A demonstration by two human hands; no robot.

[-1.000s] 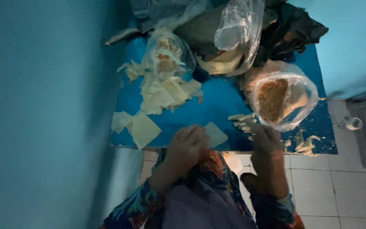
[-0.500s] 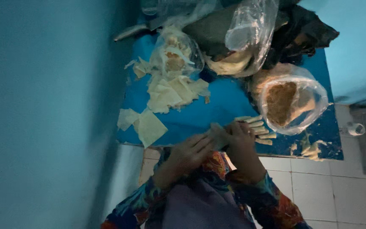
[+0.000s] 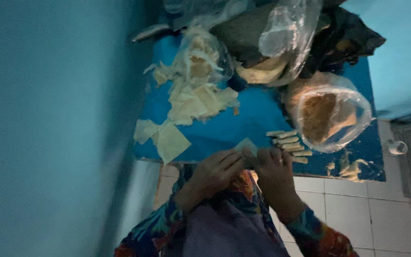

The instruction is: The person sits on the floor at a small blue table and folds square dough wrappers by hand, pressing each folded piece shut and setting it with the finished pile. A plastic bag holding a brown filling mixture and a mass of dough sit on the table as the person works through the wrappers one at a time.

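Observation:
My left hand (image 3: pixel 213 172) and my right hand (image 3: pixel 274 167) meet at the near edge of a blue mat (image 3: pixel 253 116), both pinching one small pale leaf piece (image 3: pixel 246 144) between the fingertips. Just right of them lies a short row of finished pale rolls (image 3: pixel 289 145). A clear plastic bag of brown shredded filling (image 3: pixel 327 116) sits open beyond the rolls. A heap of cut pale leaf squares (image 3: pixel 193 102) lies to the left on the mat, with a larger loose square (image 3: pixel 170 140) near the edge.
Another clear bag with leaf scraps (image 3: pixel 200 57) and a bigger crumpled bag (image 3: pixel 286 35) stand at the back, beside dark cloth (image 3: pixel 348 38). Teal walls close in on the left and right. White floor tiles (image 3: pixel 381 209) lie below, with a small white object (image 3: pixel 396 147).
My right hand has come back from the filling bag to meet the left hand. Both now hold the leaf piece at the mat's edge. The view has shifted slightly.

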